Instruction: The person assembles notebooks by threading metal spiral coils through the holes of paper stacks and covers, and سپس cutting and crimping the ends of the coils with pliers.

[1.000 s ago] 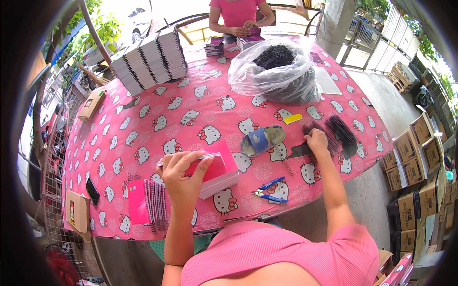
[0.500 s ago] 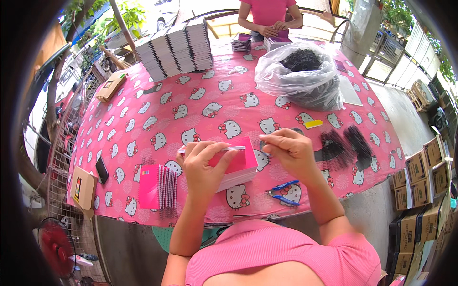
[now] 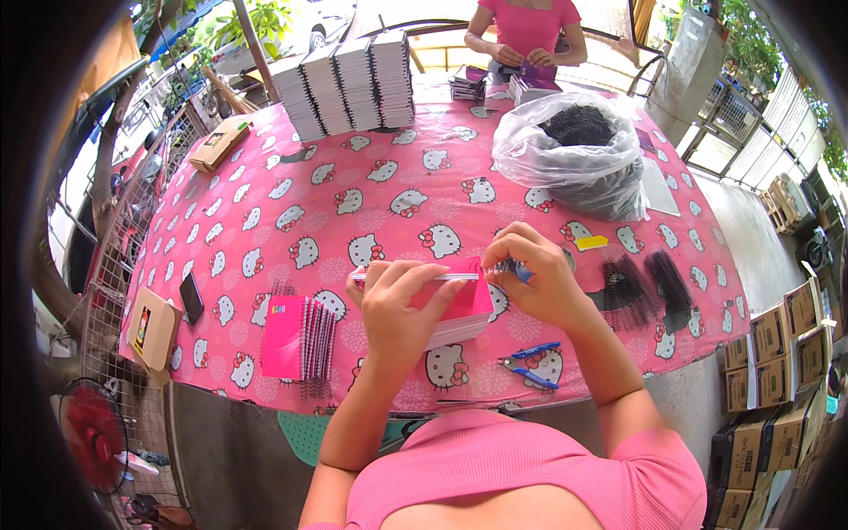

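Observation:
My left hand [image 3: 402, 296] is closed around a thin pink-covered notebook [image 3: 461, 276], its white page edge turned up. Beneath it is a pile of pink-covered notebooks [image 3: 464, 331]. At the held notebook's right end, my right hand [image 3: 541, 278] pinches a small dark spiral coil [image 3: 507, 265], partly hidden by the fingers. Blue-handled nippers [image 3: 533, 364] lie below my right hand. To the left of my left hand, several pink spiral-bound notebooks [image 3: 299, 340] lie overlapped. Loose black spiral coils [image 3: 629, 291] rest to the right.
A clear plastic bag [image 3: 570, 172] full of black coils stands at the back right, near a yellow piece [image 3: 592, 242]. Tall stacks of spiral notebooks [image 3: 344, 88] stand at the back left. A phone [image 3: 191, 298] and cardboard box [image 3: 152, 329] lie left. A co-worker [image 3: 528, 40] handles notebooks opposite.
My right hand has come in against the notebook's right end with the coil, where it was slightly apart before. My left hand keeps its hold. The whole view has shifted a little.

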The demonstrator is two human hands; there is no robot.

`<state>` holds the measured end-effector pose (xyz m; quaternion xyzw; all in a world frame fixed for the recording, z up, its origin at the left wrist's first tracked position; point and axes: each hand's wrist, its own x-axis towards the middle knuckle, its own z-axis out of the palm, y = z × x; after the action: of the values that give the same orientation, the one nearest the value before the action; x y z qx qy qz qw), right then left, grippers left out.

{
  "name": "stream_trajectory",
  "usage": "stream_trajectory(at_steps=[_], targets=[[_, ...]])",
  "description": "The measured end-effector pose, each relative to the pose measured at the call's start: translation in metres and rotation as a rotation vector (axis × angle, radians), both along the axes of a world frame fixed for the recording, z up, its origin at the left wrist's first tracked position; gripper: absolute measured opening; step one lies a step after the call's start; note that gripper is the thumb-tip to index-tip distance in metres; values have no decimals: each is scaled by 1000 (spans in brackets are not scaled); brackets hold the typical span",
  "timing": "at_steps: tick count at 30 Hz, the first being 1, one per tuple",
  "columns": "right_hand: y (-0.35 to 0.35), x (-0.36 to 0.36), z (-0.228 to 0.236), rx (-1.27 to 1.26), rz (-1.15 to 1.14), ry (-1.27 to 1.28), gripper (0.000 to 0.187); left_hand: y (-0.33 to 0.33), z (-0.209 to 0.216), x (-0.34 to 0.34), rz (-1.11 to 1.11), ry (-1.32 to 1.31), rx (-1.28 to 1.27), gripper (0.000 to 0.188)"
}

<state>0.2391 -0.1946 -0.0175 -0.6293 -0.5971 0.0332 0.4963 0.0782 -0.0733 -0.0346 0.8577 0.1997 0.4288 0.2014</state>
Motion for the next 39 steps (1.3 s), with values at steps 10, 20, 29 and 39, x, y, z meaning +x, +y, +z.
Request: stream_trajectory(at_steps=[10, 20, 29, 39], targets=[[-3, -3, 7, -59, 8, -67, 18, -1, -1, 1, 18, -12, 11, 23], [-8, -16, 2, -143, -87, -249, 22, -1, -3, -3, 1, -9, -20, 23], [-10, 16, -7, -167, -215, 18, 21, 2, -6, -12, -46, -2, -1, 25], [-122, 108, -172, -721, -873, 145, 35, 6, -3, -9, -13, -54, 95, 31]])
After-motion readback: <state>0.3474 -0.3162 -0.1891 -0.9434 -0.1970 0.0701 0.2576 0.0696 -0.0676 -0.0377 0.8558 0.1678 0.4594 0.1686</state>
